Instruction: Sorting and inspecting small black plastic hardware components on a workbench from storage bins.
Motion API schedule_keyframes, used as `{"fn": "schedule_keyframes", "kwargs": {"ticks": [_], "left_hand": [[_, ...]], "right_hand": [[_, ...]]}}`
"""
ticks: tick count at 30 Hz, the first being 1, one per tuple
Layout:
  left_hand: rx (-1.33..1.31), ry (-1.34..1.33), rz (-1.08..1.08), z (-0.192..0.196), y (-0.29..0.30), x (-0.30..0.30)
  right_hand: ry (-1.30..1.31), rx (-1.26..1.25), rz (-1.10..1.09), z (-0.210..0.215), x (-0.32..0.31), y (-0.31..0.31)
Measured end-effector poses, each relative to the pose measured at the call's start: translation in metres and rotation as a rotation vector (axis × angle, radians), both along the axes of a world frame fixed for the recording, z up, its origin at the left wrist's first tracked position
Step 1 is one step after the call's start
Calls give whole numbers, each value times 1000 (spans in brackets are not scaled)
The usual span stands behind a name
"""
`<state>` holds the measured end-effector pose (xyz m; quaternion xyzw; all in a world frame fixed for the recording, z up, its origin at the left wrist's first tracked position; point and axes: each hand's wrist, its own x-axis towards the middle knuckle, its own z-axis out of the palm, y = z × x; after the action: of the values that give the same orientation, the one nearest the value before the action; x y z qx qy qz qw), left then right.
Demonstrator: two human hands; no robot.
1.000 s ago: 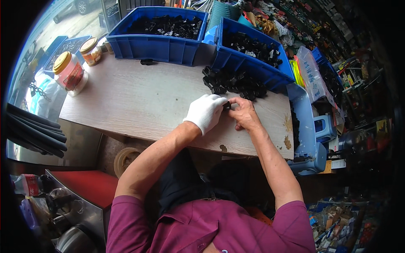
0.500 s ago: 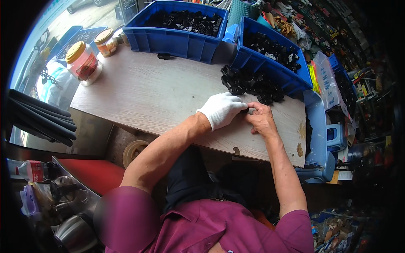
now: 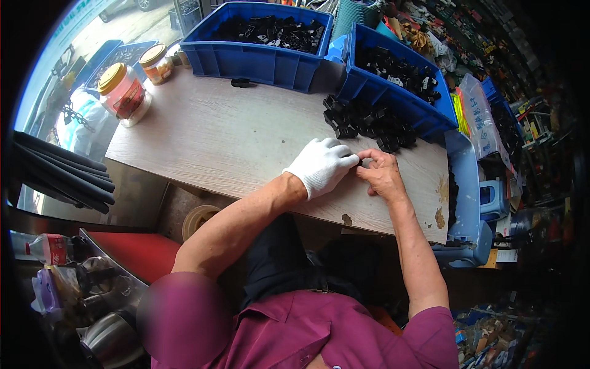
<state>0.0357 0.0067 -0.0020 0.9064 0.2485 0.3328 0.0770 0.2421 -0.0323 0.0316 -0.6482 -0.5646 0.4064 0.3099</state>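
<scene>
Spanning the middle of the view, a pale wood-grain table (image 3: 196, 135) is backed by a blue bin (image 3: 258, 60) and, farther right, a second blue bin (image 3: 399, 104), both filled with small black pieces. In front of the second bin, a loose pile of black parts (image 3: 369, 123) is heaped within easy reach. Near the front edge, the white-gloved left hand (image 3: 322, 166) and bare right hand (image 3: 384, 175) are brought together at the fingertips. Between them the small black part (image 3: 360, 163) is mostly hidden; it appears to be pinched by the right thumb and forefinger, while it cannot be told whether it is gripped or merely steadied by the gloved fingers.

For good handling, the part is best kept low over the table, so that anything dropped is easily recovered. It should be braced by one hand while light, straight pressure is applied by the other; twisting is better avoided, and bare fingertips should be kept clear of edges.
</scene>
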Motion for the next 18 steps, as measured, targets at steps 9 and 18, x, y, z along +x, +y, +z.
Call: {"fn": "schedule_keyframes", "kwargs": {"ticks": [9,18], "left_hand": [[321,-58,821,1,104,-127],[120,107,641,-16,104,-132]], "right_hand": [[376,-40,-290,2,25,-26],[309,249,-993,8,140,-15]]}}
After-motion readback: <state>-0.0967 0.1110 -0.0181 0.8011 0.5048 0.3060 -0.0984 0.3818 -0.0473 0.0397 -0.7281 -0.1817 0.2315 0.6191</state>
